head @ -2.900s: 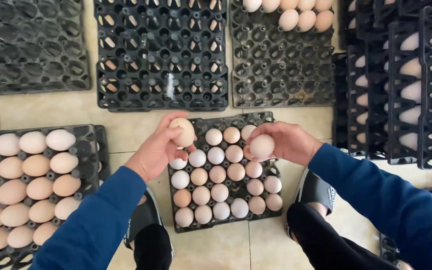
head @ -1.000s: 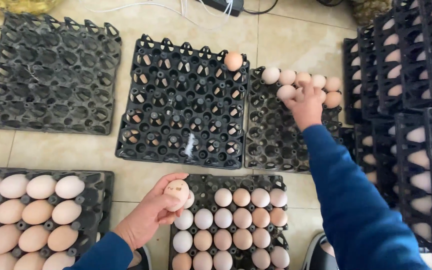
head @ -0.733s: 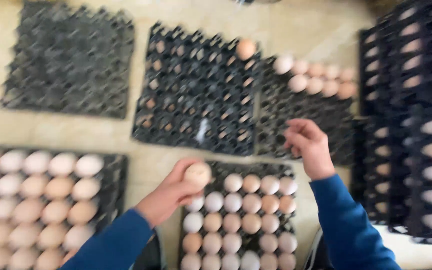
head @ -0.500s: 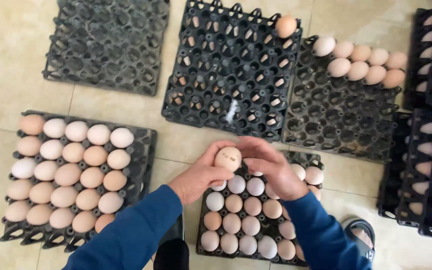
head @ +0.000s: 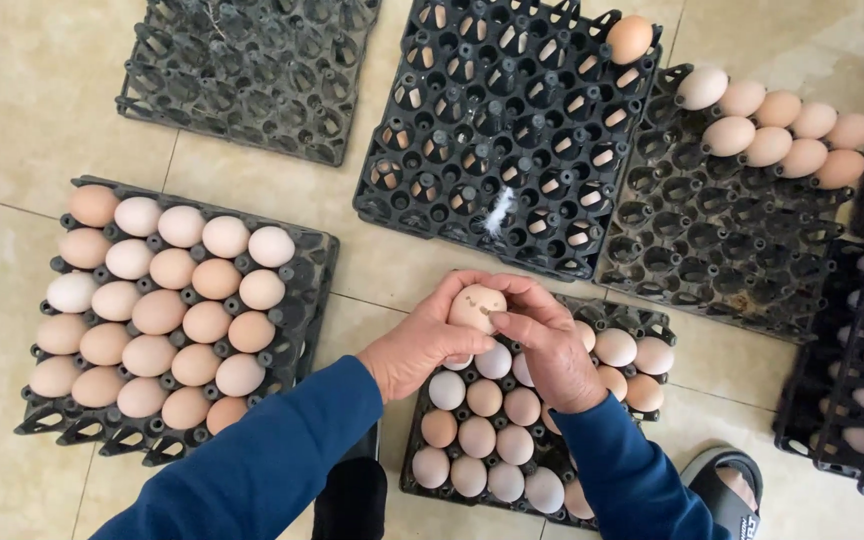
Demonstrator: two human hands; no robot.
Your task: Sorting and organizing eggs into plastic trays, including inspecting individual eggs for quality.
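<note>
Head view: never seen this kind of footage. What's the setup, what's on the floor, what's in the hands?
There is no machine: a camera on a person's head looks down at their own two bare hands in blue sleeves. The left hand and right hand together hold one pale egg above a black egg tray of mixed white and tan eggs near their feet. On the tiled floor lie more black trays: a nearly full one at left, an empty one top left, a middle one with a single egg and a white feather, and one at right with a few eggs. Stacked trays stand at the right edge.
</note>
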